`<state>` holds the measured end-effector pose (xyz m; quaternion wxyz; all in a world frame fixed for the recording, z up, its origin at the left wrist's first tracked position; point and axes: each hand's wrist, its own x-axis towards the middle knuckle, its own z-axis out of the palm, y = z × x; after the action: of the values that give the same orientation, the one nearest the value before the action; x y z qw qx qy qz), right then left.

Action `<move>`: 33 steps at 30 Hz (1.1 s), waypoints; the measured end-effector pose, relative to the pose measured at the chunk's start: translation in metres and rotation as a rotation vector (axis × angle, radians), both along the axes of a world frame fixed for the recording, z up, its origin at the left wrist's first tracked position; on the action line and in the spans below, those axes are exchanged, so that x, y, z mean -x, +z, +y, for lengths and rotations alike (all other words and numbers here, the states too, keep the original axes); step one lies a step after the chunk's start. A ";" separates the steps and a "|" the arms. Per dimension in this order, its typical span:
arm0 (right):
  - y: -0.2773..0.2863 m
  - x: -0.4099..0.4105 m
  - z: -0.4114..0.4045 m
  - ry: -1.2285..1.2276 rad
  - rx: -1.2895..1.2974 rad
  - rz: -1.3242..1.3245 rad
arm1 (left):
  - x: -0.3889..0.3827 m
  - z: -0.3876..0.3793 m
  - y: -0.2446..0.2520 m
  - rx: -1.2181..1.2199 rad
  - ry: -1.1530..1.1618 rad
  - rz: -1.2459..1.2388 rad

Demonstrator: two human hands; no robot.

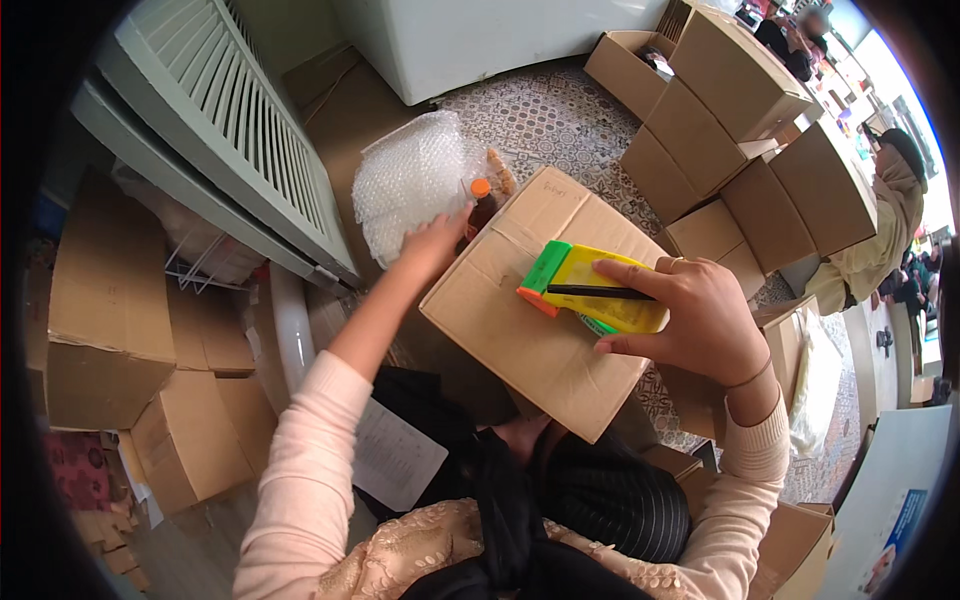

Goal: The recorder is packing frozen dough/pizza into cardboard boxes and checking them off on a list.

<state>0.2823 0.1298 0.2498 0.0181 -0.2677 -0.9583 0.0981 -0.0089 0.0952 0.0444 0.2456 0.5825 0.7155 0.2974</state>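
A cardboard box with handwriting on its top stands before me. My right hand rests over it, gripping a yellow and green plastic tape dispenser with an orange part, and a black pen-like stick lies along its side under my fingers. My left hand reaches past the box's left edge, by a bottle with an orange cap and dark contents. Whether its fingers touch the bottle, I cannot tell. Behind it lies a bundle of bubble wrap.
Open cardboard boxes stand at the right, more boxes at the left beside a louvered door. A printed sheet lies near my lap. Two people sit farther off at the upper right.
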 end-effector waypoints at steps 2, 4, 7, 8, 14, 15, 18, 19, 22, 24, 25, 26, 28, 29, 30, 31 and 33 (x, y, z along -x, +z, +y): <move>0.006 -0.001 0.005 -0.024 0.001 -0.072 | -0.015 0.001 0.051 -0.108 0.070 0.366; 0.014 0.004 0.005 0.026 -0.016 -0.178 | -0.027 -0.007 0.088 -0.232 -0.058 0.437; 0.003 0.012 0.008 0.154 -0.069 -0.060 | -0.056 -0.029 0.080 -0.357 -0.241 0.538; 0.001 0.015 0.009 0.139 -0.084 -0.063 | -0.062 -0.037 0.075 -0.332 -0.290 0.578; 0.020 -0.002 0.003 0.076 0.075 -0.255 | -0.062 -0.040 0.083 -0.185 -0.322 0.594; 0.028 -0.017 0.001 0.044 0.095 -0.310 | -0.061 -0.039 0.084 -0.181 -0.308 0.613; 0.042 -0.078 -0.005 -0.072 0.152 -0.546 | -0.058 -0.041 0.080 -0.187 -0.301 0.597; 0.056 -0.091 -0.014 -0.201 0.208 -0.713 | -0.057 -0.039 0.080 -0.214 -0.283 0.581; 0.040 -0.124 -0.032 -0.282 0.216 -0.554 | -0.057 -0.037 0.080 -0.214 -0.296 0.552; 0.009 -0.112 -0.038 0.011 -0.113 -0.475 | -0.058 -0.037 0.078 -0.203 -0.285 0.549; 0.002 -0.111 -0.033 0.002 -0.118 -0.477 | -0.057 -0.036 0.076 -0.211 -0.291 0.548; -0.003 -0.109 -0.023 0.003 -0.054 -0.494 | -0.057 -0.034 0.074 -0.222 -0.295 0.542; -0.011 -0.106 -0.016 -0.060 0.102 -0.492 | -0.058 -0.036 0.070 -0.217 -0.287 0.549; -0.012 -0.105 -0.013 -0.053 0.100 -0.485 | -0.060 -0.036 0.071 -0.251 -0.278 0.588; -0.012 -0.104 -0.010 -0.098 0.176 -0.450 | -0.063 -0.037 0.070 -0.284 -0.272 0.626; -0.012 -0.102 -0.006 -0.141 0.251 -0.414 | -0.064 -0.039 0.067 -0.282 -0.267 0.632; -0.029 -0.105 0.006 -0.175 0.287 -0.448 | -0.069 -0.039 0.063 -0.312 -0.186 0.658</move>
<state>0.3873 0.1355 0.2212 -0.2240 -0.3641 -0.8880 0.1692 0.0605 0.0563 0.1074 -0.0633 0.7399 0.6461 0.1762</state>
